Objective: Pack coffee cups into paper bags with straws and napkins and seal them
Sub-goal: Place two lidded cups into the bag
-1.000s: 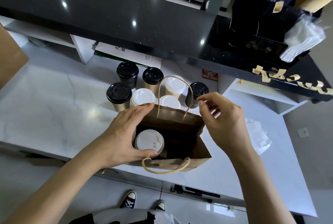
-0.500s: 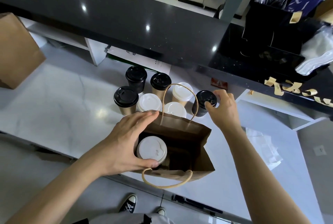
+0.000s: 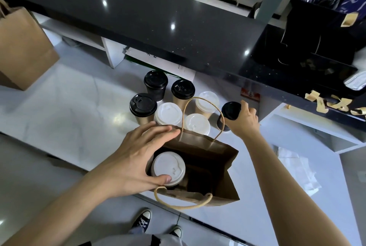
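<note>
Bag [image 3: 215, 152] mouth spread by left hand [image 3: 130, 158], fingers straight. Black-lidded cup [image 3: 229, 110] clasped by right hand [image 3: 244, 121]; should be lifted upright, lowered beside white-lidded cup [image 3: 168, 167].

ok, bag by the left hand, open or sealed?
Open: the paper bag has its mouth spread, a white-lidded cup visible inside.

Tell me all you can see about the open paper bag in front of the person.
The open paper bag is brown kraft paper, standing upright on the white counter, mouth wide open. Two tan rope handles: the far one stands up, the near one droops. A white-lidded cup sits in its left side. The left hand spans its left rim, thumb on the lid.
</note>
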`<state>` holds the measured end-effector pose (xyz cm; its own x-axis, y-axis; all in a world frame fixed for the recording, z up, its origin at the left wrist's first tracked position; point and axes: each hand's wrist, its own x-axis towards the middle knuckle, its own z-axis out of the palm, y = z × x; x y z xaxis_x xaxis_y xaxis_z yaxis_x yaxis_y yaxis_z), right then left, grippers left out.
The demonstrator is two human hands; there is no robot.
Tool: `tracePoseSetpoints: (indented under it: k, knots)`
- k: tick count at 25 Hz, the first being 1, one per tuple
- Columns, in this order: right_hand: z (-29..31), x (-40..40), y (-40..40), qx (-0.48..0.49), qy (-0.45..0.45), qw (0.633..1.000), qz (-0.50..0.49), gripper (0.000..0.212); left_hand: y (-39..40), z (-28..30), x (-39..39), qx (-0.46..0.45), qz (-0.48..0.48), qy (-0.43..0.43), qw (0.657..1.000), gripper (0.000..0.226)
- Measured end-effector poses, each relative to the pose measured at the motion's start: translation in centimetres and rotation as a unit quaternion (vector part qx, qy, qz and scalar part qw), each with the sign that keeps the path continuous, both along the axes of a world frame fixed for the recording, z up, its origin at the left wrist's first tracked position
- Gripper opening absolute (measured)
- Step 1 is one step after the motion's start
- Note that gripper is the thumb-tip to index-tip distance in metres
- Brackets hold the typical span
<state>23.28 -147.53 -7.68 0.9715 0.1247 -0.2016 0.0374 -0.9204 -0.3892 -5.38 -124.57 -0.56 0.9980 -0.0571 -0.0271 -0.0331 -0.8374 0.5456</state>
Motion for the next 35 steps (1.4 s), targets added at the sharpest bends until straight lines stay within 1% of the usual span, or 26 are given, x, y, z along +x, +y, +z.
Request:
tracePoseSetpoints:
  k: [3, 7, 11, 15, 17, 19, 21, 23, 27, 29, 32, 35]
  knots:
    - [-0.6, -0.3, -0.6, 0.004, -0.022, 1.0, -0.018, 0.092, 0.0, 0.0, 0.3, 0.012, -0.009, -0.005, 1.0, 0.097]
    - [0.2, -1.9, -1.8, 0.061, -0.029, 0.997, -0.046, 0.087, 0.1, -0.1, 0.8, 0.007, -0.023, 0.003, 1.0, 0.097]
    - [3.2, -4.7, -3.7, 0.117, -0.099, 0.985, -0.083, 0.083, 0.2, -0.4, 1.2, -0.004, -0.024, 0.005, 1.0, 0.1]
    - [7.5, -8.2, -5.3, 0.218, -0.149, 0.961, -0.079, 0.075, 0.3, -0.5, 1.5, -0.019, -0.027, 0.004, 0.999, 0.104]
    - [9.9, -10.1, -5.9, 0.281, -0.158, 0.944, -0.073, 0.072, 0.3, -0.4, 1.6, -0.02, -0.031, 0.006, 0.999, 0.107]
    - [12.6, -12.3, -6.3, 0.342, -0.153, 0.925, -0.062, 0.074, 0.2, -0.4, 1.8, -0.021, -0.038, 0.01, 0.999, 0.11]
    - [14.5, -14.3, -6.4, 0.382, -0.14, 0.913, -0.023, 0.071, 0.1, -0.4, 1.9, -0.019, -0.035, 0.016, 0.999, 0.112]
    - [15.5, -16.1, -6.1, 0.401, -0.109, 0.909, 0.028, 0.067, 0.0, -0.3, 1.9, -0.016, -0.038, 0.022, 0.999, 0.113]
    - [15.4, -19.1, -4.9, 0.43, -0.053, 0.896, 0.099, 0.072, -0.2, -0.2, 1.9, -0.006, -0.046, 0.028, 0.999, 0.115]
    - [15.1, -20.2, -4.7, 0.471, -0.052, 0.873, 0.113, 0.071, -0.2, -0.2, 1.8, -0.005, -0.048, 0.022, 0.999, 0.118]
    - [14.9, -21.2, -4.6, 0.56, -0.045, 0.818, 0.121, 0.068, 0.0, -0.3, 1.5, -0.017, -0.052, 0.014, 0.998, 0.119]
    - [14.9, -22.1, -4.3, 0.593, -0.013, 0.791, 0.148, 0.081, 0.1, -0.5, 1.3, -0.025, -0.054, -0.001, 0.998, 0.119]
